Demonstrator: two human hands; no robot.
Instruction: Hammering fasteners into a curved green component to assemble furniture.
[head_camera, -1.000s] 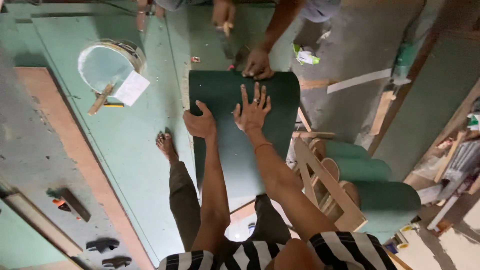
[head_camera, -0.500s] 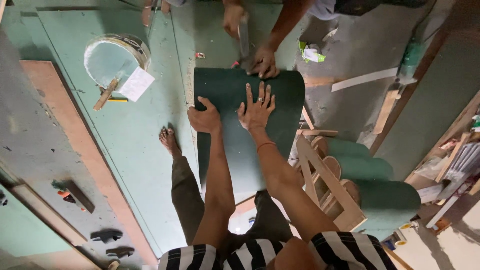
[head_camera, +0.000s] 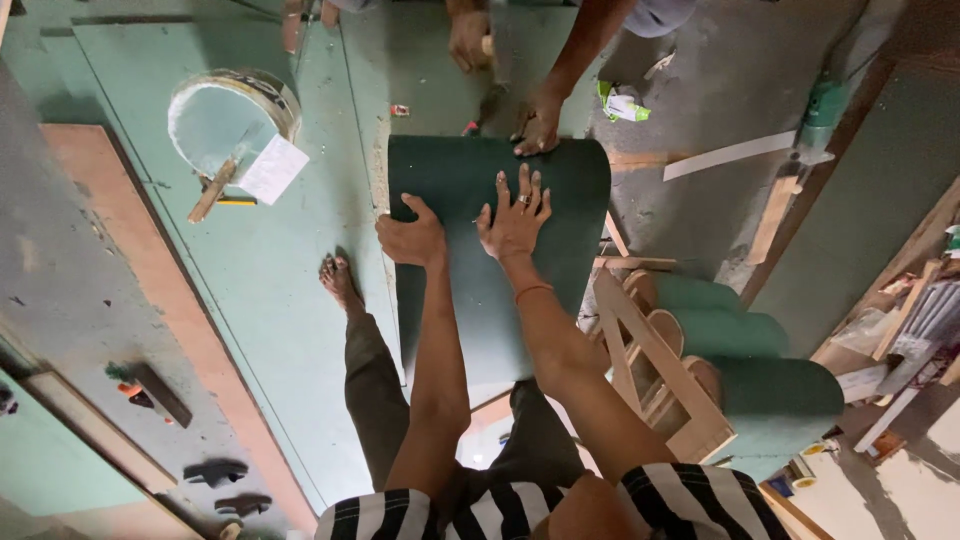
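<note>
A dark green curved panel (head_camera: 470, 300) lies on the floor in front of me, its far edge bent over. My left hand (head_camera: 411, 237) is curled into a loose fist and presses on the panel's left edge. My right hand (head_camera: 515, 215) lies flat on the panel with its fingers spread. Across from me, another person's hand (head_camera: 538, 127) presses the panel's far edge, and their other hand (head_camera: 468, 38) holds a tool whose kind I cannot tell.
Light green boards (head_camera: 250, 260) cover the floor. A round tub (head_camera: 225, 120) with a white paper and a stick sits far left. My bare foot (head_camera: 338, 280) rests beside the panel. A wooden frame (head_camera: 655, 370) with green curved pieces stands at right.
Little has moved; the view has shifted slightly. My hands stay pressed on the panel. The other person's hands have shifted a little at the far edge.
</note>
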